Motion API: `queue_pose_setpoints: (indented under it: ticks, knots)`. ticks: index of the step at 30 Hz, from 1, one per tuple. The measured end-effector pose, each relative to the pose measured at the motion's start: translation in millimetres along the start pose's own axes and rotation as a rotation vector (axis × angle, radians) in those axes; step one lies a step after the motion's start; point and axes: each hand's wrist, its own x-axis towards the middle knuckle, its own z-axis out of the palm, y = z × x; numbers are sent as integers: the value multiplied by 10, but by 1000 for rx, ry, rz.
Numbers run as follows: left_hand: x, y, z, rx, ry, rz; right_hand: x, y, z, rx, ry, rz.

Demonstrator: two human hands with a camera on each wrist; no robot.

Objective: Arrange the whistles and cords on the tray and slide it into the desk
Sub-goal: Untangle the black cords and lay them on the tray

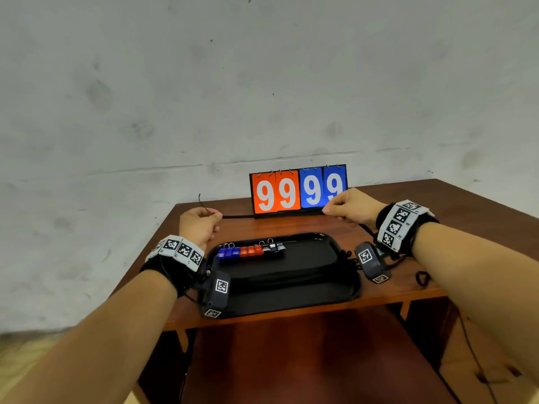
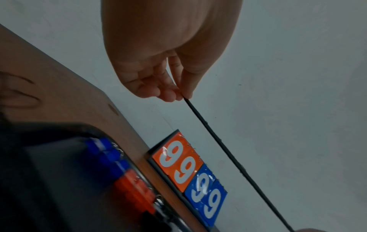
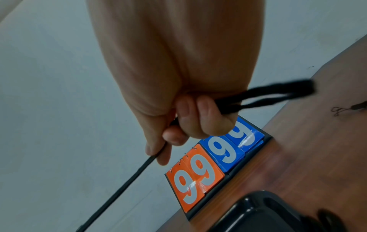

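The cord [image 1: 237, 216] hangs stretched above the tabletop [image 1: 455, 228] between my hands: my left hand [image 1: 198, 227] pinches one end, my right hand [image 1: 351, 207] curls around the other. The whistles [image 1: 250, 251] sit lined up on the tray [image 1: 341, 290].

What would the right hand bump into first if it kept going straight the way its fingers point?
Probably the scoreboard: the right hand, gripping the black cord, points toward its blue cards. Depth is unclear; it might pass just in front.
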Motion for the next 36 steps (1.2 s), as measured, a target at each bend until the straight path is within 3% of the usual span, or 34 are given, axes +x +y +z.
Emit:
queue_pose_setpoints:
  ticks: [10, 25, 36]
  knots:
    - [-57, -381, -432, 112, 10, -87, -112, 315, 160, -48, -49, 47]
    - [-295, -468, -587, 627, -112, 111, -411, 647, 258, -68, -31, 160]
    - [-420, -449, -575, 805, -186, 80, -485, 646, 308, -132, -29, 213]
